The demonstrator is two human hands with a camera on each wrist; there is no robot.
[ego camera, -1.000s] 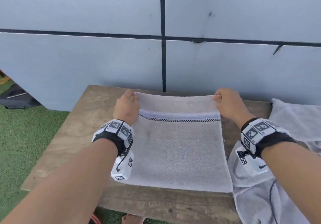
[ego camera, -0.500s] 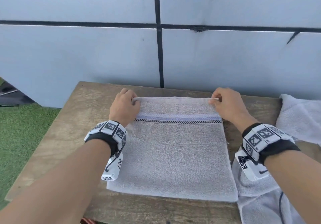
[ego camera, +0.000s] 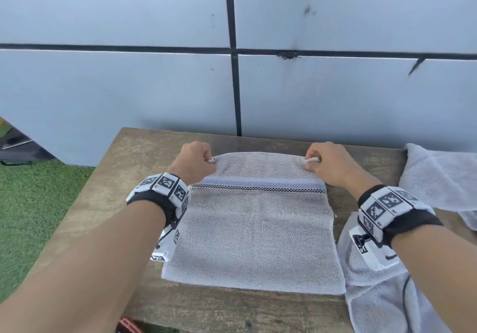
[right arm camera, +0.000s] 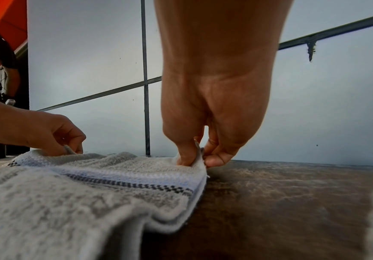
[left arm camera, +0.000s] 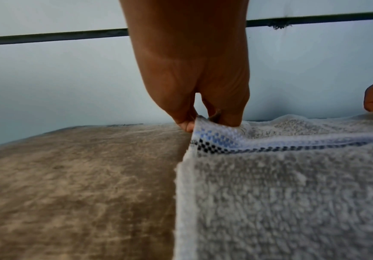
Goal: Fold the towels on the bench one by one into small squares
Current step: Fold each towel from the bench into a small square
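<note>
A grey-white towel (ego camera: pixel 255 232) with a blue and black checked band lies folded flat on the wooden bench (ego camera: pixel 103 203). My left hand (ego camera: pixel 196 162) pinches its far left corner between thumb and fingers (left arm camera: pixel 225 116). My right hand (ego camera: pixel 325 162) pinches the far right corner, seen close in the right wrist view (right arm camera: pixel 194 158). Both corners are low, at the bench surface near the wall. The towel (right arm camera: pixel 69 202) shows two layers at its right edge.
More white towels lie at the right: one crumpled (ego camera: pixel 438 177) at the back, another (ego camera: pixel 382 299) hanging at the front right under my right wrist. A tiled wall (ego camera: pixel 232 87) stands right behind the bench. Green turf (ego camera: pixel 38 203) lies to the left.
Both hands have carried the towel's upper edge away from me and down to the bench near the wall. The lifted layer now lies flat on the lower one.
</note>
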